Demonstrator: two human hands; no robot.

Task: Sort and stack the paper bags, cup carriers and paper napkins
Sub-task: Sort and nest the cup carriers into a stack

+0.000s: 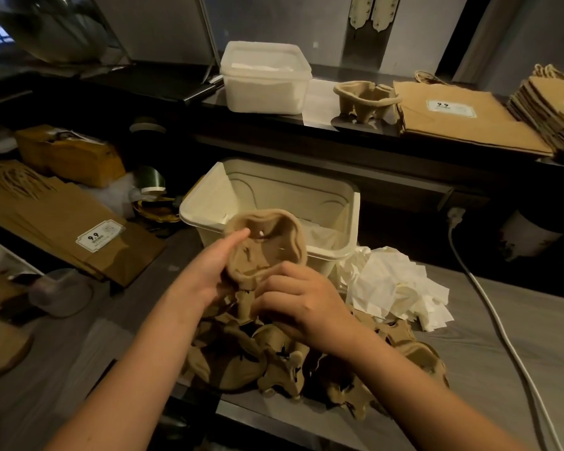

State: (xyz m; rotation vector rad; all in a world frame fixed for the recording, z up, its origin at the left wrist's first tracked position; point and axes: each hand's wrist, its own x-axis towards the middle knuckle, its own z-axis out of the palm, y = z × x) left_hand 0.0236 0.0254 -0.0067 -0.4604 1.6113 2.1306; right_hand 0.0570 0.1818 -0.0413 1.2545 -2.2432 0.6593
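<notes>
**Cup carrier (267,242) held in both hands, just in front of the open tub (349,219)**

Grey counter (502,320) runs under the tub and out to its right.

Left of the tub: flat brown paper bags (62,229), labelled, fanned loosely.

Behind the tub and to its right, up on the dark shelf: two neat bag stacks (453,122), side by side.

Directly behind the tub, same shelf: a lidded white tub (264,79). Between it and the bag stacks, one shelf carrier (365,99) standing upright.

In front of the tub: carrier heap (274,362), jumbled, under your wrists.

Touching the tub's right front corner: crumpled white napkins (394,288), loose pile. More white paper lies inside the tub.

Right of the tub: a white cable (489,304) across the counter.

Your left hand (209,268) grips the lifted carrier's left rim, thumb laid straight across its face; the other fingers are hidden behind it.

Your right hand (300,301) has its fingers curled together over the carrier's lower edge. Fingertips hidden.
</notes>
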